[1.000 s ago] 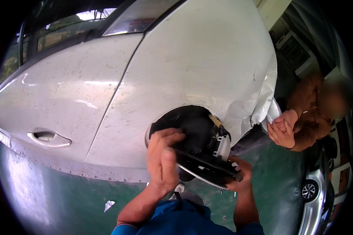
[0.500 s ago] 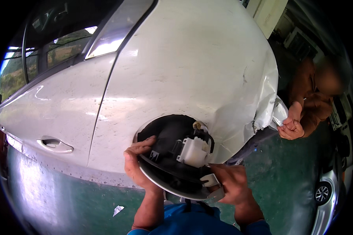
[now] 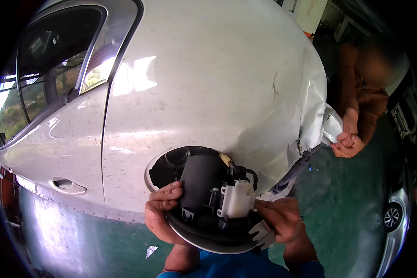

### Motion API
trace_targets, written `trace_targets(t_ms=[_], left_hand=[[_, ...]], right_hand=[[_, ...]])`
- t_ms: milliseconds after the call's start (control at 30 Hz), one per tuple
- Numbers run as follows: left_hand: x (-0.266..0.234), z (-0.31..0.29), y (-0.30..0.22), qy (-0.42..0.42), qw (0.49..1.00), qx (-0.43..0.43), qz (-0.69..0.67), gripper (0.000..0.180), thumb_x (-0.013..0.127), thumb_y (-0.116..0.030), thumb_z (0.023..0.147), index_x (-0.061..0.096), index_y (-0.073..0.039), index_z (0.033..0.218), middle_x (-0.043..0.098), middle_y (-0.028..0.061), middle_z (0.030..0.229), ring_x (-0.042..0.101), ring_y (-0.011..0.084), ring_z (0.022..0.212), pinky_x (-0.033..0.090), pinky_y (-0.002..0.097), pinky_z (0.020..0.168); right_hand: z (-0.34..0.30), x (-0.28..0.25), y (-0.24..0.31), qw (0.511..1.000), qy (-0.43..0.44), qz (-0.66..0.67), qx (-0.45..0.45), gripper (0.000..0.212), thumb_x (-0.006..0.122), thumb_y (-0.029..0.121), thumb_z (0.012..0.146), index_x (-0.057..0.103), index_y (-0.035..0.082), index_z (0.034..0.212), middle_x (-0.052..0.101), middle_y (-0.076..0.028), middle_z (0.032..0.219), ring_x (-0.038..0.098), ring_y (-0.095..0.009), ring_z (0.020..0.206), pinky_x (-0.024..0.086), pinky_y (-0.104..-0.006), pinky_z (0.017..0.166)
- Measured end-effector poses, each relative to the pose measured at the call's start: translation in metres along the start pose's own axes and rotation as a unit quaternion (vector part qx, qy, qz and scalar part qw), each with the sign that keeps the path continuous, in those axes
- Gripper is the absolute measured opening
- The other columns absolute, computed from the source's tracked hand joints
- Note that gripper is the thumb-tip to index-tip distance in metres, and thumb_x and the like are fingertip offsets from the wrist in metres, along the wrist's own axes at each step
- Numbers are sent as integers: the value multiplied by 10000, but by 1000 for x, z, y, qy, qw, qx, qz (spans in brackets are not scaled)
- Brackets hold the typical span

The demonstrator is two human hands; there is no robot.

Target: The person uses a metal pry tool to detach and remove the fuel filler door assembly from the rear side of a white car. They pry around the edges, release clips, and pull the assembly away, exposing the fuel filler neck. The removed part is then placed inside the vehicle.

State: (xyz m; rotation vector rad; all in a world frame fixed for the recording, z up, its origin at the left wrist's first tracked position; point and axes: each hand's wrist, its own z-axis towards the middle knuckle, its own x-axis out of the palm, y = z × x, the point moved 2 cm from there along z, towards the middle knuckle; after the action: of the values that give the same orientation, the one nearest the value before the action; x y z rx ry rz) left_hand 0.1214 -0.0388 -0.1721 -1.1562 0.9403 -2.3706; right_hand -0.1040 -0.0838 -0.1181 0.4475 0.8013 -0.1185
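Between both my hands is a round black fuel filler housing (image 3: 201, 178) with a white-edged flap along its near side. A pale plastic box (image 3: 236, 200) and a dark cable sit on the housing. Its left side is gripped by my left hand (image 3: 164, 213), fingers closed over the edge. My right hand (image 3: 282, 220) is closed on the right side, near a light grey bracket (image 3: 264, 234). Behind the housing, a round opening (image 3: 157, 173) shows dark in the white car's rear panel (image 3: 194, 92). The housing stands tilted in front of this opening, partly covering it.
The rear corner of the car is crumpled (image 3: 306, 116). At the right, a person in a brown sleeve (image 3: 373, 106) holds a torn pale piece (image 3: 332, 126) there. A door handle (image 3: 67, 186) juts out at left. A paper scrap (image 3: 151, 251) lies on the green floor.
I have drawn the housing toward me, down and slightly right, with both hands still on it. More of the round opening now shows behind it. My view has shifted a little.
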Motion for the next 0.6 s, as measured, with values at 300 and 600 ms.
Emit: trace_targets(t_ms=[300, 600], left_hand=[[0, -14, -27, 139, 982, 93, 89, 249, 591, -176, 962, 571, 34, 831, 683, 230, 938, 691, 383, 945, 575, 467, 846], [25, 13, -53, 141, 954, 225, 139, 196, 772, -129, 754, 622, -8, 719, 712, 166, 844, 730, 312, 786, 594, 345, 686]], right_hand=[[-26, 8, -48, 988, -23, 134, 70, 608, 669, 538, 882, 705, -51, 1032, 725, -219, 990, 708, -318, 677, 525, -376, 561], [-130, 37, -71, 916, -30, 117, 382, 336, 722, 329, 844, 730, 24, 985, 720, -100, 828, 709, -188, 740, 506, -329, 632]])
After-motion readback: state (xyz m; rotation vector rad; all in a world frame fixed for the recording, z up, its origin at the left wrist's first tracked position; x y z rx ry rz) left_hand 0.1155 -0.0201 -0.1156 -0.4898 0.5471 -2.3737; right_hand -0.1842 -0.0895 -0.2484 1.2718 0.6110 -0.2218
